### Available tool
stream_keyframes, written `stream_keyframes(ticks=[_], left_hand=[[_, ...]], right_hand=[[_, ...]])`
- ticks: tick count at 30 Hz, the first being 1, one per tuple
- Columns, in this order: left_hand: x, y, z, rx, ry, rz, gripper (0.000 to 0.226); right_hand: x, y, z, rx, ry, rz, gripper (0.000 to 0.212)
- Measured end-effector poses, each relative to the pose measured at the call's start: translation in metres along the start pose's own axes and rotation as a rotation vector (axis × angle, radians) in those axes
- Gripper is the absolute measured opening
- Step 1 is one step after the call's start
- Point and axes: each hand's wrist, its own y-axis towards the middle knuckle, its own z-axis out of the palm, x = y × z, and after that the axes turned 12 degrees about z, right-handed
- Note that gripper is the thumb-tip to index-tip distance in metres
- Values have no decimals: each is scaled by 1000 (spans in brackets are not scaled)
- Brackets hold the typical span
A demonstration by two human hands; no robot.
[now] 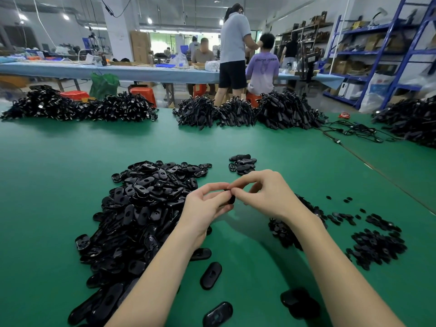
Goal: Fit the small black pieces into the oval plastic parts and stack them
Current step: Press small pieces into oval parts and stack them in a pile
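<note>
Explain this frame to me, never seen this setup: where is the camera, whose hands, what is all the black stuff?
There is no machine here. One wide-angle camera sits on a person's head and looks forward and down at their own two bare hands over a green work table. The left hand and right hand meet and pinch one black oval plastic part between their fingertips. To the left lies a big heap of black oval plastic parts; to the right, smaller black pieces lie scattered. A small pile of black ovals sits just beyond the hands. Bundles of black cables line the far edge.
</note>
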Motion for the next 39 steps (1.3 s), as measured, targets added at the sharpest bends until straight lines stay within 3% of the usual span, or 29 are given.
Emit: stream_keyframes(ticks=[8, 14, 19, 24, 29, 35, 39], left_hand=[[5, -2, 3, 6, 263, 259, 10], [0, -3, 3, 39, 220, 227, 10], [-2, -1, 3, -13, 120, 134, 7], [-2, -3, 1, 44, 285, 267, 14], [-4, -6, 0, 47, 518, 399, 11], [-7, -6, 1, 75, 622, 450, 12], [-2, -6, 2, 79, 615, 403, 15]], right_hand=[[8, -1, 0, 63, 300, 256, 11], [5, 1, -6, 223, 592, 503, 22], [3, 4, -4, 189, 595, 496, 17], [2, 4, -3, 172, 491, 447, 16], [-2, 5, 0, 169, 522, 453, 45], [-8, 9, -1, 213, 621, 513, 15], [-10, 9, 1, 209, 660, 546, 15]])
